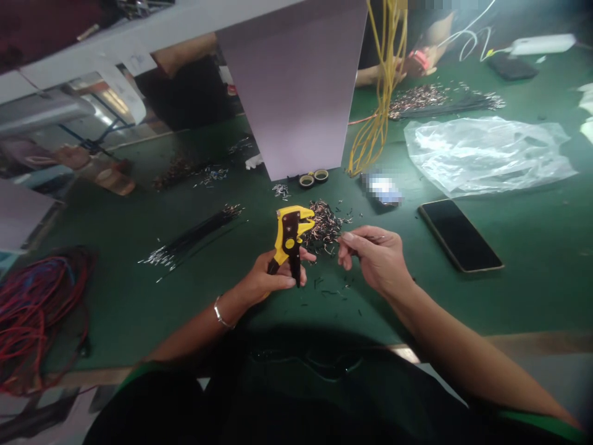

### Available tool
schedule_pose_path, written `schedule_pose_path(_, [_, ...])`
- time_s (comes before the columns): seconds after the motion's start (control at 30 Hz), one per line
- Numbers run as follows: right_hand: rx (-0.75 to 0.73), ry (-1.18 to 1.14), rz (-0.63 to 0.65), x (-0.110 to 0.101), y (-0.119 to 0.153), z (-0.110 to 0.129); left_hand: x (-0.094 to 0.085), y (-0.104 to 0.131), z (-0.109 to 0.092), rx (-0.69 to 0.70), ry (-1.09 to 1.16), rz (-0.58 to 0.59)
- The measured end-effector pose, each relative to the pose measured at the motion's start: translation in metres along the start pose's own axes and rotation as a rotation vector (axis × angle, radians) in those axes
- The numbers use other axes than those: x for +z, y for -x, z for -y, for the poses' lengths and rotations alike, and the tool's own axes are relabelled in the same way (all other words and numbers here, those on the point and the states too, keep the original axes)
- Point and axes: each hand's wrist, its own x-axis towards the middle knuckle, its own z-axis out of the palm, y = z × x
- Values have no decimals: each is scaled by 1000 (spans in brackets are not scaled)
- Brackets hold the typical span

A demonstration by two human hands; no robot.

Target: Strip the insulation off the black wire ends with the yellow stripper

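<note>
My left hand (pixel 269 275) is closed around the handles of a yellow and black wire stripper (pixel 291 238), whose jaws point up and to the right. Beside the jaws, thumb and fingers of my right hand (pixel 373 253) pinch a thin wire (pixel 380 237), mostly hidden by the hand. Behind and between the hands lies a heap of short black wire pieces with coppery ends (pixel 324 225). To the left rests a bundle of black wires (pixel 194 238) with pale, bare-looking ends. Small dark scraps (pixel 331 292) are scattered on the green tabletop (pixel 259 334) nearer my body.
Two tape rolls (pixel 314 179) sit by a pale upright panel (pixel 296 93). Rightward are a phone (pixel 461 235), a clear plastic bag (pixel 486 154) and hanging yellow cables (pixel 377 117). Red cables (pixel 37 315) lie coiled at left. Another person's hand (pixel 424 59) is across the table.
</note>
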Motion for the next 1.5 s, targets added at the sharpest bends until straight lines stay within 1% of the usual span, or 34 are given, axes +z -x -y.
schedule_pose_path(0.13, [-61, 50, -29, -1, 3, 0, -1, 0, 3, -25, 47, 58])
schedule_pose_path(0.33, [-151, 97, -63, 0, 6, -1, -1, 3, 5, -39, 62, 101])
schedule_pose_path(0.5, [-224, 246, -111, 3, 10, 1, 1, 3, 4, -38, 41, 130])
schedule_pose_path(0.63, [-302, 375, -95, 4, 13, 3, 2, 3, 4, -49, 33, 146])
schedule_pose_path(0.8, [-376, 454, -70, 3, 14, 3, 2, 4, 6, -58, 65, 154])
schedule_pose_path(1.03, [-427, 446, -70, 3, 15, 6, 1, 2, 10, -39, 120, 163])
schedule_pose_path(1.1, [-510, 504, -44, 3, 18, 7, 1, 2, 9, -33, 128, 160])
schedule_pose_path(1.2, [-680, 613, 45, 5, 21, 6, 1, 2, 8, -32, 133, 148])
schedule_pose_path(1.27, [-768, 672, 85, 6, 21, 4, 1, 2, 7, -33, 136, 145])
schedule_pose_path(1.33, [-820, 716, 92, 7, 21, 1, 2, 3, 6, -37, 137, 148])
schedule_pose_path(1.5, [-885, 761, 95, 8, 20, -3, 5, 3, 5, -41, 127, 168])
